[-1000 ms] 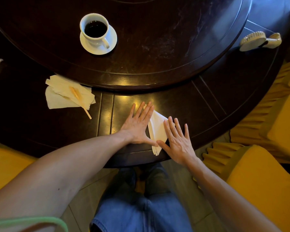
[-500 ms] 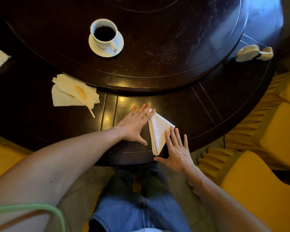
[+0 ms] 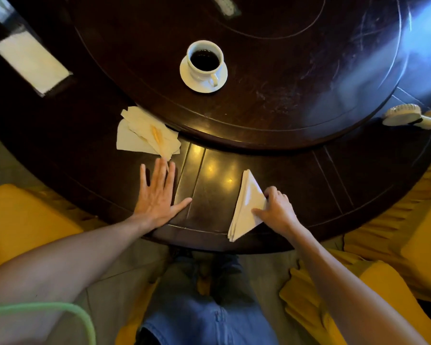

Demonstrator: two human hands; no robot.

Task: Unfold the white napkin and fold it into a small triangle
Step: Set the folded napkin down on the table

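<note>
Already the white napkin [image 3: 246, 205] is lying on the dark table [image 3: 296, 195] as a small, layered triangle, close to the near edge and a little to the right of the person's midline. Its long axis is running from a sharp tip pointing away toward the raised turntable [image 3: 271, 108], down to a lower corner that is reaching just about to the table's rim, and the whole shape is leaning slightly leftward as it comes nearer. The right hand [image 3: 278, 211] is sitting directly on the triangle's right-hand side, with the thumb pressing across the paper and the curled fingers gripping the right corner, so it is pinching that edge rather than lying flat; how much of the stack is actually between thumb and fingers cannot be told, since the knuckles are hiding it. The left hand [image 3: 157, 195] is resting flat and spread on bare wood, holding nothing, well apart from the napkin with a stretch of table between them, and its fingertips are nearly touching a separate heap of cream napkins [image 3: 144, 136]. Judging from this, the fold is looking finished or nearly so, and any last pressing or squaring is falling to the right hand, which is working from the napkin's right flank across toward its long left edge. A cup of coffee [image 3: 204, 61] is standing on its saucer far back on the turntable, clear of all this.
</note>
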